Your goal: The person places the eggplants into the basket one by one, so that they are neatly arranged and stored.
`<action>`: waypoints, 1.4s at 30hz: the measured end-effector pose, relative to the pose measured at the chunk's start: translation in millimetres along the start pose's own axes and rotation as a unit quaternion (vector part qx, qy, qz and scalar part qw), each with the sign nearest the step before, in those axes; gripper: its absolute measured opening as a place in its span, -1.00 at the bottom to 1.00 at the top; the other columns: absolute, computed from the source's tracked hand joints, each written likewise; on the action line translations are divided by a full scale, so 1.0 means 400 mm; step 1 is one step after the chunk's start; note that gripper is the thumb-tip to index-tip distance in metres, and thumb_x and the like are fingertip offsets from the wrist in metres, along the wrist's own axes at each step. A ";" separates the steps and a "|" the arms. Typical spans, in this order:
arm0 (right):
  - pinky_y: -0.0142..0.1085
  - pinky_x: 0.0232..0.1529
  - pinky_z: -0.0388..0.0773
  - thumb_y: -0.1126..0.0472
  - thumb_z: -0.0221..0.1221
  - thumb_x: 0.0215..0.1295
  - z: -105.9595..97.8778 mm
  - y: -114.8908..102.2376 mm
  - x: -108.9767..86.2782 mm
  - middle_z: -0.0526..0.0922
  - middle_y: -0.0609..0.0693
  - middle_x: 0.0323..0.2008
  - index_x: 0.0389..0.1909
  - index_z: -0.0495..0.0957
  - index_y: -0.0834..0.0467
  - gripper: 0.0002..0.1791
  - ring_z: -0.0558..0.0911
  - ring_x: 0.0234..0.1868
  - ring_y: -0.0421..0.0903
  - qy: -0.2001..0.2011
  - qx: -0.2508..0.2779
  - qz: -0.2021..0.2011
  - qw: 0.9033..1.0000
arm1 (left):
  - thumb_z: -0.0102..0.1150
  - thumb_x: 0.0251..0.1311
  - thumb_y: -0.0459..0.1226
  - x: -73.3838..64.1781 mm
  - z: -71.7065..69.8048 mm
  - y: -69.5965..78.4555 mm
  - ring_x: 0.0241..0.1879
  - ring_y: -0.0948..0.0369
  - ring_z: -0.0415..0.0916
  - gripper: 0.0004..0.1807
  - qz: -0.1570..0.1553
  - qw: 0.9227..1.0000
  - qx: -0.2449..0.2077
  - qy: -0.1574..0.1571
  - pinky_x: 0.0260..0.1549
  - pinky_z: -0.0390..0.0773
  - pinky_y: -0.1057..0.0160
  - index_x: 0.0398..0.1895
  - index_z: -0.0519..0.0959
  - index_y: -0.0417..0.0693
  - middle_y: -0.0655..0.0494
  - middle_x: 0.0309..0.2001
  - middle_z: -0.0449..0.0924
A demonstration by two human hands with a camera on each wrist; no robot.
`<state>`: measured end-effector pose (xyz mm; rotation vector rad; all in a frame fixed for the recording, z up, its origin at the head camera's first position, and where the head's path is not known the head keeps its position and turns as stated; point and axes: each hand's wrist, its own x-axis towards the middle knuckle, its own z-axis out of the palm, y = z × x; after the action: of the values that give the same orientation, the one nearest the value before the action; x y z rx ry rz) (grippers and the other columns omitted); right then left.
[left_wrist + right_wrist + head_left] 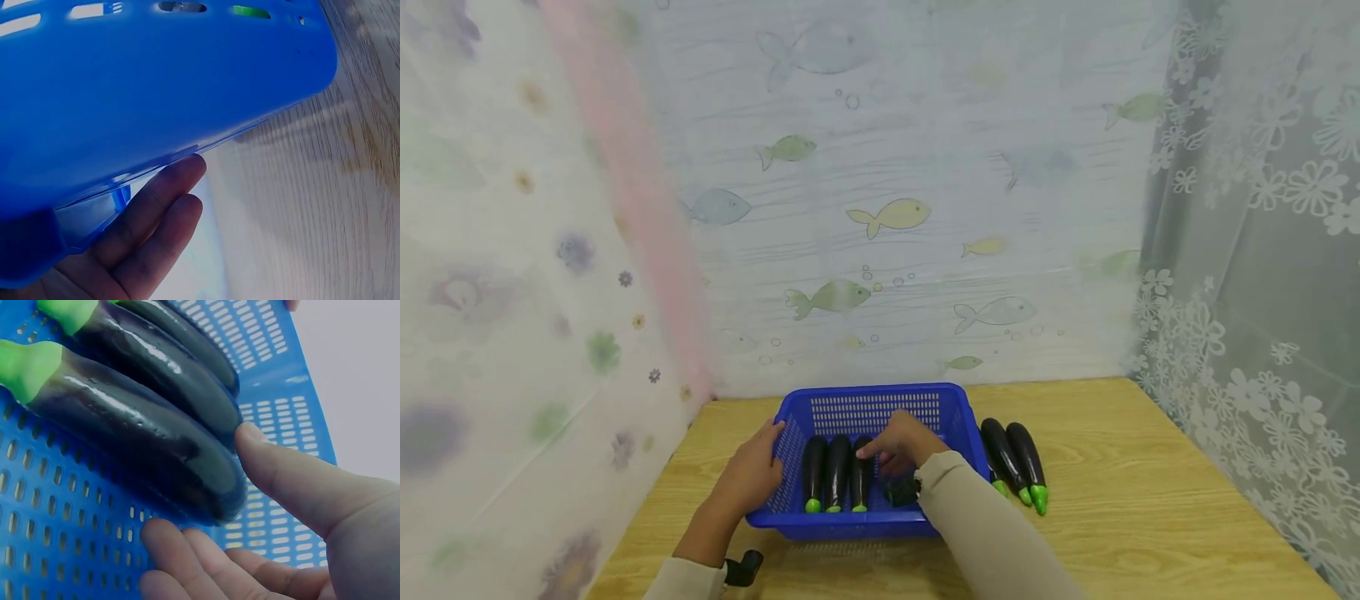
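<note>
A blue perforated plastic basket (865,530) stands on the wooden table. My left hand (758,468) grips its left side at the rim; in the left wrist view two fingers (164,209) lie along the basket's outside. Three dark glossy eggplants with green stem ends lie side by side in the basket: a left one (813,471), a middle one (837,473) and a right one (861,479). My right hand (912,440) is inside the basket by the right eggplant (144,437). Its thumb is near the eggplant's rounded end, apart from the loosely bent fingers, with nothing held between them.
Three more eggplants (1024,458) lie on the table (1120,467) just right of the basket, stem ends toward me. A curtain with fish prints (895,217) hangs behind the table, with other patterned curtains at both sides. Each wrist bears a black camera (745,568).
</note>
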<state>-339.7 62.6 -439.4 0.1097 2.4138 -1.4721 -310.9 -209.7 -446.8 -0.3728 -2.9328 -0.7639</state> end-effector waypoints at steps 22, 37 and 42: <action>0.07 -0.10 0.76 0.13 0.53 0.11 -0.089 -0.009 -0.045 0.72 0.25 -0.07 0.19 0.49 0.42 -0.28 0.82 -0.21 0.18 -0.013 -0.014 -0.052 0.998 | 0.02 0.33 -0.41 -0.001 -0.004 0.009 0.39 -0.35 0.38 -0.26 -0.012 1.000 -0.011 0.006 0.14 0.53 -0.37 0.60 0.16 -0.25 -0.31 0.62 0.03; 0.00 -0.12 0.77 0.10 0.52 0.14 -0.182 0.018 -0.068 0.74 0.17 -0.04 0.26 0.53 0.30 -0.29 0.82 -0.15 0.15 -0.033 0.006 -0.099 0.994 | 0.07 0.29 -0.42 -0.011 -0.002 0.015 0.41 -0.37 0.33 -0.27 -0.016 1.000 0.006 0.013 0.14 0.52 -0.36 0.57 0.24 -0.25 -0.33 0.60 0.05; -0.02 -0.11 0.77 0.10 0.50 0.17 -0.214 0.019 -0.091 0.73 0.18 0.00 0.27 0.53 0.28 -0.31 0.82 -0.15 0.10 -0.034 0.021 -0.105 0.994 | 0.09 0.29 -0.41 -0.013 -0.003 0.017 0.40 -0.37 0.35 -0.27 -0.015 1.000 0.010 0.017 0.14 0.52 -0.36 0.56 0.25 -0.24 -0.33 0.60 0.07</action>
<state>-322.7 144.7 -398.6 -0.1882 2.3993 -1.5890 -304.3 -205.7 -443.2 -0.3119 -2.9187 -0.7351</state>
